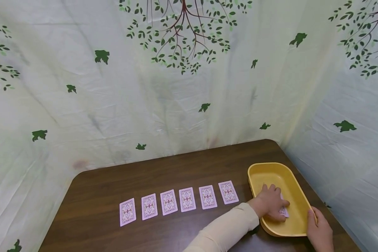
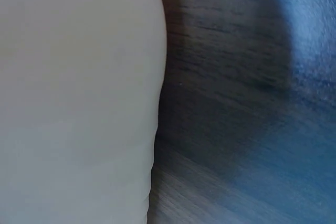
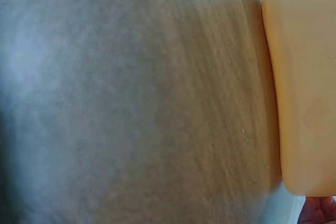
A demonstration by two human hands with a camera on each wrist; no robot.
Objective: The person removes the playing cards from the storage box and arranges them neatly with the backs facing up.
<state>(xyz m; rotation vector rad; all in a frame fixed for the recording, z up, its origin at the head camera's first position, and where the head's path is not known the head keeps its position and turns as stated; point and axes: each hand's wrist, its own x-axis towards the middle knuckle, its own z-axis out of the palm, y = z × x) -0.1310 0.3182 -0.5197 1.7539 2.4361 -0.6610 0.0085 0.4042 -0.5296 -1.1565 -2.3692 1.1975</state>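
Note:
In the head view, my left hand is inside a yellow tray, fingers spread and pointing down toward its floor. A patterned playing card, mostly covered by that hand, shows under and between the forefinger and thumb. My right hand grips the tray's near right corner, its thumb over the rim. Left of the tray, several playing cards lie face down in a spaced row, with purple-pink patterned backs. The right wrist view shows the tray's outer wall and some fingertips at its lower corner.
The dark wooden table has rounded far corners. A pale curtain printed with leaves and branches hangs behind it and along the right. My cream left sleeve crosses the table's near part and fills much of the left wrist view.

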